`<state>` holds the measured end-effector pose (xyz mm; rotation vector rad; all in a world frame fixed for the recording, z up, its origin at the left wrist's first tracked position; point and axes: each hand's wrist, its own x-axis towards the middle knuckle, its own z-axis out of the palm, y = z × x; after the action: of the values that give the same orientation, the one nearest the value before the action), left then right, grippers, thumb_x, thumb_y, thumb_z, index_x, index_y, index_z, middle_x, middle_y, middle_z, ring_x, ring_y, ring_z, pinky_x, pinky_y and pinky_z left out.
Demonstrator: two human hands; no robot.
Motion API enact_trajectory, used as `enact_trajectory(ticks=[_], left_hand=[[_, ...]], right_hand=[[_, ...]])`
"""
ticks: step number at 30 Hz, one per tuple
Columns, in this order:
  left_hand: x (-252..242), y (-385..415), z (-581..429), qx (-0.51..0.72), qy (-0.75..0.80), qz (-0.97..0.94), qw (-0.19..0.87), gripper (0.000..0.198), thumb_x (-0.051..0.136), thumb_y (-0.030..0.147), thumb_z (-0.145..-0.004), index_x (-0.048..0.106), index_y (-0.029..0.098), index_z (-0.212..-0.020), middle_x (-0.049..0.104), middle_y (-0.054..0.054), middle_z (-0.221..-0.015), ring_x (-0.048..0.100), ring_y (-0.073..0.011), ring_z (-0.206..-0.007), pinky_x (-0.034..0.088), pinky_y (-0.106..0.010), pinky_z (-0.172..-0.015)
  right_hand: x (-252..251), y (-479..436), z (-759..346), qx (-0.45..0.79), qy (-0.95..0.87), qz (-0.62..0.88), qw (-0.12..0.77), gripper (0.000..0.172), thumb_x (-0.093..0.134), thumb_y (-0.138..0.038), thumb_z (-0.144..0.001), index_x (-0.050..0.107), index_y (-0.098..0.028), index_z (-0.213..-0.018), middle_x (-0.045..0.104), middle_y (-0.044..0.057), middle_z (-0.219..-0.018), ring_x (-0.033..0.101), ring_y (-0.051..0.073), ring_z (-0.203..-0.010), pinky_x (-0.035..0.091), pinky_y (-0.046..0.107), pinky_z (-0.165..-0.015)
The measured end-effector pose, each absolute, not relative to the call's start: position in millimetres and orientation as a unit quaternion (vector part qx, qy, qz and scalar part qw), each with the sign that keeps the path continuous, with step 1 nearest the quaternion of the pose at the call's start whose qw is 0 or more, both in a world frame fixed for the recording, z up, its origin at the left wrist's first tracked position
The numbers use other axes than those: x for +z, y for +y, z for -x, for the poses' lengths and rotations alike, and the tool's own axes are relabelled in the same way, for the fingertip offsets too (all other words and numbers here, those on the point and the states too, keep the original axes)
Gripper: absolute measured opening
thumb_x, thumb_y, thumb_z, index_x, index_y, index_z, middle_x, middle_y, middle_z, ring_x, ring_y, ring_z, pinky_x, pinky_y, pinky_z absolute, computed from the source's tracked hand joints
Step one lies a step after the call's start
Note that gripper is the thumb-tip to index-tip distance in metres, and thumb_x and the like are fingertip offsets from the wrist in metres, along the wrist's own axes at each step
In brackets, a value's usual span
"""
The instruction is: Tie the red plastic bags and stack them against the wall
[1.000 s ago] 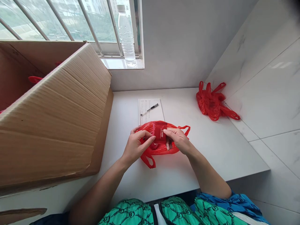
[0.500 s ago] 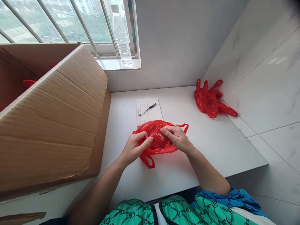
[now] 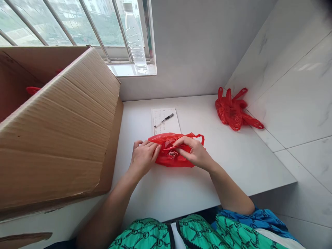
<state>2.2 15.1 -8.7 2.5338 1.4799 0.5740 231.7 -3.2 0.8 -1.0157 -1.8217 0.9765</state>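
Observation:
A red plastic bag [image 3: 173, 158] lies folded flat on the white counter [image 3: 186, 186], just in front of me. My left hand [image 3: 143, 157] rests on its left end, fingers bent and pressing down on the plastic. My right hand [image 3: 193, 151] covers its right part, with the fingers pinching the folded top layer near the middle. One red handle loop [image 3: 197, 136] sticks out behind my right hand. A small printed mark shows on the bag between my hands.
A big open cardboard box [image 3: 59, 124] fills the left side, with red plastic inside. A sheet of paper [image 3: 165, 121] with a pen [image 3: 166, 119] lies behind the bag. Another crumpled red bag [image 3: 233, 110] sits by the right wall. A water bottle [image 3: 134, 38] stands on the windowsill.
The bag was held up between both hands with a red card-like piece showing and a handle hanging in front. Now it is folded over and pressed flat on the counter.

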Motion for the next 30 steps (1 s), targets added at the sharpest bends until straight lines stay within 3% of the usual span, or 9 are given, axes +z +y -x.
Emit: enact_trajectory(ticks=[4,8,12,19,22,26,28,30], left_hand=[[-18.6,18.2,2.9,0.130,0.521,-0.844,-0.002,0.014,0.056,0.027,-0.092,0.068,0.023,-0.098,0.073,-0.005,-0.098,0.062,-0.0265,-0.095,0.033,-0.043,-0.082],[-24.9,17.7,5.0,0.065,0.530,-0.845,0.002,0.025,0.065,0.024,-0.084,0.064,0.020,-0.109,0.071,-0.009,-0.105,0.061,-0.0302,-0.100,0.034,-0.042,-0.078],[-24.9,18.6,6.5,0.076,0.527,-0.846,0.019,0.032,0.062,0.019,-0.084,0.062,0.021,-0.115,0.071,-0.007,-0.104,0.061,-0.0293,-0.101,0.035,-0.043,-0.081],[-3.8,14.4,3.0,0.165,0.520,-0.832,0.104,0.048,0.056,0.019,-0.080,0.052,0.025,-0.128,0.067,-0.003,-0.106,0.063,-0.0209,-0.085,0.038,-0.043,-0.094],[4.4,10.7,2.2,0.240,0.495,-0.819,0.165,0.052,0.055,0.018,-0.081,0.047,0.026,-0.132,0.067,-0.001,-0.101,0.063,-0.0208,-0.092,0.038,-0.044,-0.103],[6.3,8.3,2.7,0.359,0.426,-0.801,0.221,0.036,0.056,0.012,-0.083,0.052,0.025,-0.116,0.066,-0.002,-0.114,0.062,-0.0198,-0.107,0.032,-0.046,-0.115],[4.2,8.1,2.5,0.390,0.402,-0.789,0.254,0.028,0.058,0.010,-0.083,0.052,0.024,-0.106,0.066,-0.003,-0.115,0.062,-0.0197,-0.112,0.027,-0.049,-0.119],[1.1,7.4,1.0,0.411,0.392,-0.770,0.292,0.025,0.060,0.011,-0.083,0.050,0.023,-0.102,0.066,-0.005,-0.116,0.061,-0.0209,-0.115,0.030,-0.050,-0.118]], right_hand=[[-11.5,1.2,-229.2,0.266,-0.795,0.420,0.348,0.016,0.053,-0.017,-0.095,0.064,-0.022,-0.105,0.071,0.004,-0.100,0.066,0.019,-0.089,0.053,0.034,-0.079],[-18.3,4.5,-228.3,0.140,-0.807,0.493,0.293,0.016,0.050,-0.015,-0.095,0.062,-0.020,-0.106,0.070,0.006,-0.100,0.065,0.021,-0.091,0.050,0.032,-0.073],[-17.8,5.5,-229.7,0.106,-0.792,0.539,0.266,0.018,0.047,-0.016,-0.097,0.059,-0.020,-0.109,0.069,0.005,-0.102,0.065,0.020,-0.084,0.046,0.029,-0.062],[-17.3,5.0,-230.7,0.109,-0.781,0.551,0.272,0.021,0.050,-0.016,-0.093,0.055,-0.021,-0.113,0.069,0.005,-0.104,0.066,0.020,-0.086,0.048,0.030,-0.064],[-19.8,4.6,-230.2,0.131,-0.788,0.542,0.259,0.025,0.052,-0.015,-0.091,0.055,-0.022,-0.115,0.069,0.005,-0.107,0.067,0.022,-0.089,0.050,0.032,-0.066],[-18.9,3.5,-228.7,0.175,-0.772,0.526,0.313,0.028,0.049,-0.016,-0.093,0.055,-0.024,-0.119,0.069,0.004,-0.109,0.067,0.021,-0.089,0.052,0.033,-0.071],[-16.4,2.5,-227.9,0.213,-0.757,0.501,0.361,0.024,0.047,-0.016,-0.095,0.058,-0.025,-0.115,0.068,0.004,-0.107,0.066,0.020,-0.091,0.052,0.033,-0.075],[-13.3,1.1,-226.9,0.260,-0.743,0.476,0.392,0.021,0.045,-0.018,-0.096,0.063,-0.025,-0.105,0.067,0.004,-0.104,0.065,0.019,-0.092,0.052,0.033,-0.078]])
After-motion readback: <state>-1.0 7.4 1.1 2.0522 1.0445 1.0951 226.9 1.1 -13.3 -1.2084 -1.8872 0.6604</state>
